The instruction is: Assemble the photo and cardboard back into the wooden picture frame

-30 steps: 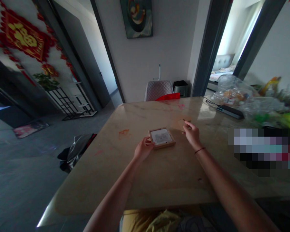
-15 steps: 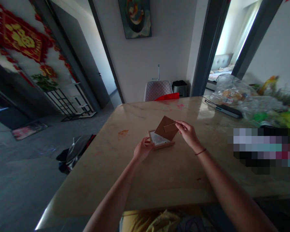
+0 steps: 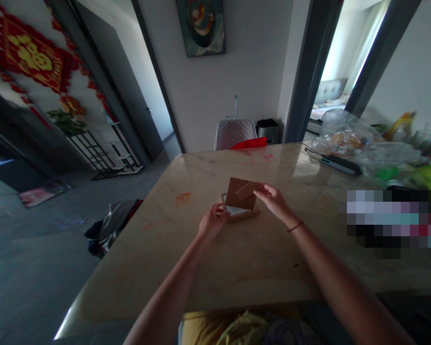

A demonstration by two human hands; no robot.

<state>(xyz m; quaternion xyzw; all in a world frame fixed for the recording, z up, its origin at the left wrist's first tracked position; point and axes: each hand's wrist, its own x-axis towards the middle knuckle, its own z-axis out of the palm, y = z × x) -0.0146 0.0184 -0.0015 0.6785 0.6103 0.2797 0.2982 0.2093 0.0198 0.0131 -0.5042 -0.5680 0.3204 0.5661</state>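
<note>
A small wooden picture frame (image 3: 244, 216) lies on the marble-look table (image 3: 187, 177), with a whitish sheet (image 3: 236, 210) showing inside it. My left hand (image 3: 212, 222) grips the frame's left side. Tilted over the frame is its brown backing board (image 3: 232, 190), which has a flap-like strip (image 3: 244, 190) on its face. My right hand (image 3: 272, 197) pinches the board at its right side, fingers closed on it. The board hides the upper part of the frame's inside.
On the table's right are clear plastic bags (image 3: 345, 132), a dark power strip (image 3: 339, 164) with a cable, and a pixelated patch. A quilted chair (image 3: 235, 133) with a red item (image 3: 249, 143) stands behind the far edge. A dark bag (image 3: 113, 225) is at the left.
My right hand has moved slightly left, turning the backing board until its edges line up more closely with the frame. My left hand has stayed at the frame.
</note>
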